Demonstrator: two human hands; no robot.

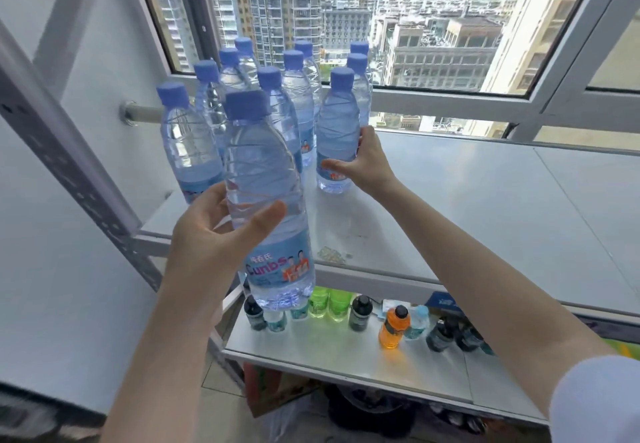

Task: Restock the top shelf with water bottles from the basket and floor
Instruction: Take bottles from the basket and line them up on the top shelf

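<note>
My left hand [221, 235] grips a clear water bottle [266, 179] with a blue cap and blue label, held upright in front of the top shelf's near edge. My right hand [367, 162] wraps around the lower part of another water bottle [337, 124] that stands on the grey top shelf [485, 207]. Behind and left of it, several more blue-capped bottles [294, 96] stand in rows at the shelf's left end, by the window.
The right part of the top shelf is bare metal. A lower shelf [329, 349] holds green, orange [393, 326] and dark drink bottles. A perforated upright post [69, 165] rises at the left. Packages lie on the floor under the rack.
</note>
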